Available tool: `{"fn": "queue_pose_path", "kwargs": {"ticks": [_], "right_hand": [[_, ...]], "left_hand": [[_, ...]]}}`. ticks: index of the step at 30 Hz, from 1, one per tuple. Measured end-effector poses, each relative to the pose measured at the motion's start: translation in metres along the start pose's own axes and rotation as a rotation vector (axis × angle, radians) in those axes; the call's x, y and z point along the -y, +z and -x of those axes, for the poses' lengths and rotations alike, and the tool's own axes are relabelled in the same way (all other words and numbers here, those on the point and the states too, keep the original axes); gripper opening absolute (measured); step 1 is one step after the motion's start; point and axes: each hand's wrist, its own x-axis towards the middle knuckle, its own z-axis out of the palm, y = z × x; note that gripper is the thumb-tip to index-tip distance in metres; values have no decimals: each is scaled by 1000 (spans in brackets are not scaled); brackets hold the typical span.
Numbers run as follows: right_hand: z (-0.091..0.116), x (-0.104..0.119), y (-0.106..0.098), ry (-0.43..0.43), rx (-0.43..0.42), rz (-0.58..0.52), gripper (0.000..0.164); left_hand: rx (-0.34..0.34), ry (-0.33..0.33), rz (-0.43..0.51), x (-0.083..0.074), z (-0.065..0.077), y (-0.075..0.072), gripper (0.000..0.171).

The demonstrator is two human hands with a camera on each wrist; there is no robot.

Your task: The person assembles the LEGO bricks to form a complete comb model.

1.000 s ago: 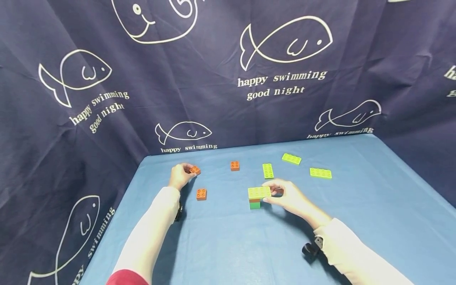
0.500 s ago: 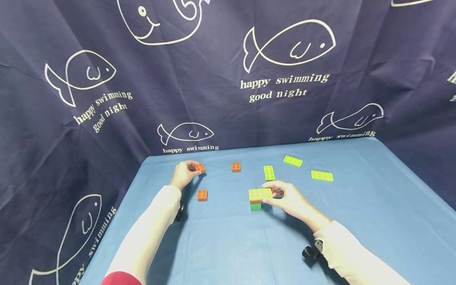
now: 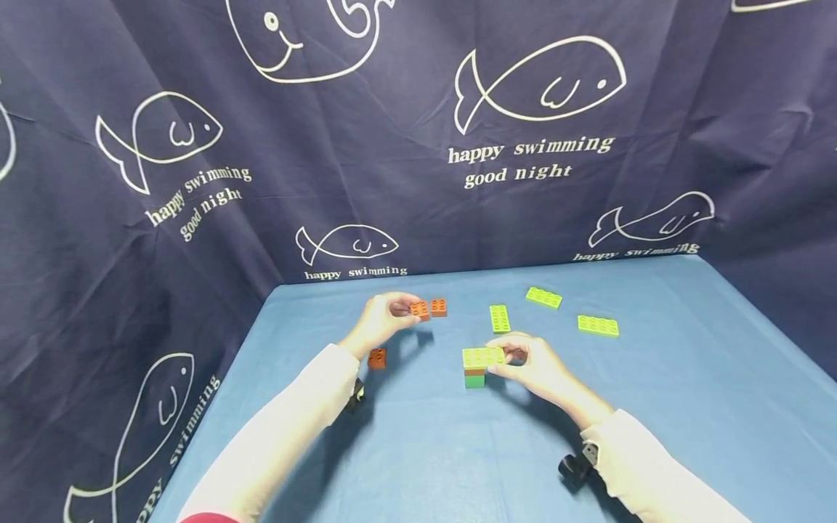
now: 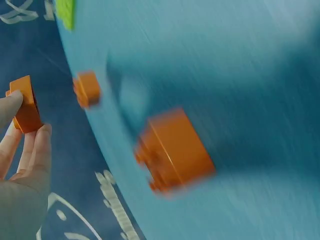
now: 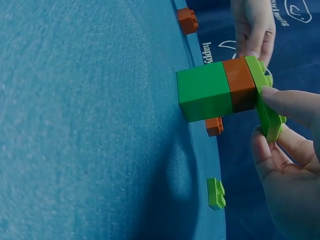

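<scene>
Closest to the left edge of the blue table (image 3: pixel 418 450), a loose orange brick (image 3: pixel 377 358) lies studs up beside the left wrist, partly hidden by it. The left hand (image 3: pixel 384 319) pinches a held orange brick (image 3: pixel 420 311) between thumb and fingers, its shadow on the cloth apart from it; the side grip seems chosen to keep the studs uncovered. Toward the far edge, a far orange brick (image 3: pixel 439 307) sits just past it in the head view.

Mid-table stands a stack: green brick (image 3: pixel 474 381) lowest, middle orange brick (image 5: pixel 240 85), and top lime plate (image 3: pixel 480 357) reaching out rightward. Whether its base touches the cloth I cannot tell. The right hand (image 3: pixel 532 367) pinches that overhanging end, thumb against fingers, probably because it steadies the stack without crowding the bricks below.

Behind it, an end-on lime plate (image 3: pixel 500 318) points toward the far edge; then come a slanted lime plate (image 3: pixel 543 297) nearer that edge and a crosswise lime plate (image 3: pixel 598 325) toward the right edge, all within right-hand reach, it seems.
</scene>
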Motion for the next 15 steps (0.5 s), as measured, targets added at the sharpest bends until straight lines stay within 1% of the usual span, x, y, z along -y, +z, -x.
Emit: {"fn": "queue_pose_path", "kwargs": {"ticks": [3, 6, 10, 12, 15], "right_hand": [[-1, 2, 0, -5, -8, 5, 35], [-1, 2, 1, -5, -9, -3, 35], [-1, 2, 1, -4, -8, -13, 36], [-1, 2, 1, 0, -5, -13, 36], [0, 1, 1, 7, 0, -5, 36]], "left_hand": [[44, 19, 76, -15, 6, 9, 34], [92, 67, 136, -27, 11, 18, 36], [158, 117, 165, -38, 18, 28, 37], [181, 119, 178, -42, 21, 32, 38], [195, 100, 180, -46, 25, 37, 39]]}}
